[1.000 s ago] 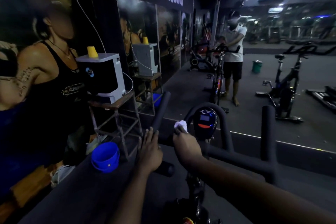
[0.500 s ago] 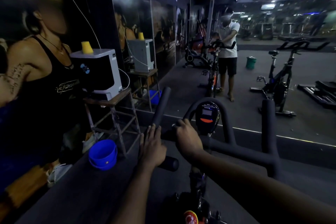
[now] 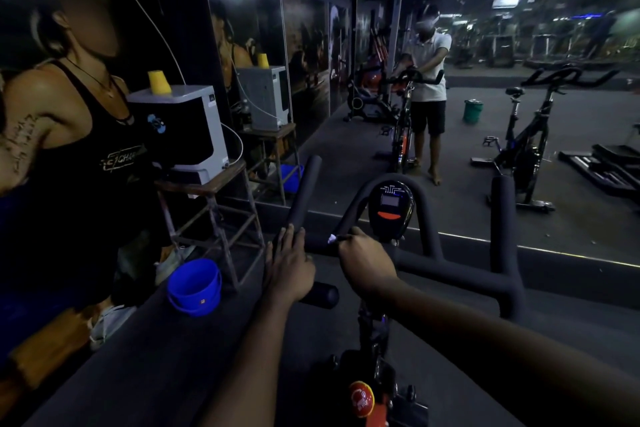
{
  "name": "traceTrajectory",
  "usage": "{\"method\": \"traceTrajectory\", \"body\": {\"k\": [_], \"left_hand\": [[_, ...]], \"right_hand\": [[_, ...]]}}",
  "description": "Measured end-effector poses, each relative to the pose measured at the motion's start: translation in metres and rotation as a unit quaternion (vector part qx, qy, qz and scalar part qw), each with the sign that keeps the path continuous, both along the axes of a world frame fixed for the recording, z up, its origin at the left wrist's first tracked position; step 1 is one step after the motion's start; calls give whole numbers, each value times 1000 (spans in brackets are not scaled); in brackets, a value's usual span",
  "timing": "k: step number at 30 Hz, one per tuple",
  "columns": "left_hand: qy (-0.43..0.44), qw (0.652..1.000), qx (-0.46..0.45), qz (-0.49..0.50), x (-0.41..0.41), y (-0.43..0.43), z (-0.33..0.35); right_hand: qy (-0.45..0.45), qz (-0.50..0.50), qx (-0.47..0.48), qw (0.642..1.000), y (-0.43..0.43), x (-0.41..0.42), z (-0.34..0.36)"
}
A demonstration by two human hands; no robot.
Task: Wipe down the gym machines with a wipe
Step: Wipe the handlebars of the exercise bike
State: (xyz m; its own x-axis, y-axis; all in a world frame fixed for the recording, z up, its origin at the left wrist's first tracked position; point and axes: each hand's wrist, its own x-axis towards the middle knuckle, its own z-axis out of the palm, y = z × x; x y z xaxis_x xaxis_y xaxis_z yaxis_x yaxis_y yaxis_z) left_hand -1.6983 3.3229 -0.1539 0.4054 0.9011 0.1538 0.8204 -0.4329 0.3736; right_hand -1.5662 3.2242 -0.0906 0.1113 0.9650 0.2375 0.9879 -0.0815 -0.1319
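Only wipe (image 3: 331, 238) tip shows, pointing left from right hand (image 3: 363, 260).

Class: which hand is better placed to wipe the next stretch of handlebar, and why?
Right hand: it grips the white wipe against the handlebar; the left hand lies flat, holding nothing.

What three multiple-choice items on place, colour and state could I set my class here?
1. Where is the round blue plastic bucket? A) on the floor beside the wooden-topped metal stool B) on a bike seat C) hanging on the wall
2. What colour is the upturned plastic cup on the boxy grey-and-black machine? A) green B) yellow C) red
3. What is the right hand doing? A) hanging idle B) lifting the bucket C) holding a small white wipe on the black padded handlebar
Answers: A, it sits by the stool's legs; B, it shows yellow; C, fingers curl round the wipe.
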Motion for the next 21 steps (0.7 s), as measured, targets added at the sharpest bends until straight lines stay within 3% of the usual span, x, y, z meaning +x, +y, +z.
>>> {"method": "traceTrajectory", "body": {"k": [8,12,16,21], "left_hand": [[-19,999,-11,-27,0,-1,3],[-28,995,18,-89,2,-5,10],[-52,986,-24,-157,4,-5,12],[-97,983,-19,-157,6,-2,6]], "right_hand": [[-6,-46,0,999,-17,1,8],[-15,-39,-29,999,-31,14,0],[-22,-77,6,997,-47,23,0],[-28,-108,8,994,-69,27,3]]}}
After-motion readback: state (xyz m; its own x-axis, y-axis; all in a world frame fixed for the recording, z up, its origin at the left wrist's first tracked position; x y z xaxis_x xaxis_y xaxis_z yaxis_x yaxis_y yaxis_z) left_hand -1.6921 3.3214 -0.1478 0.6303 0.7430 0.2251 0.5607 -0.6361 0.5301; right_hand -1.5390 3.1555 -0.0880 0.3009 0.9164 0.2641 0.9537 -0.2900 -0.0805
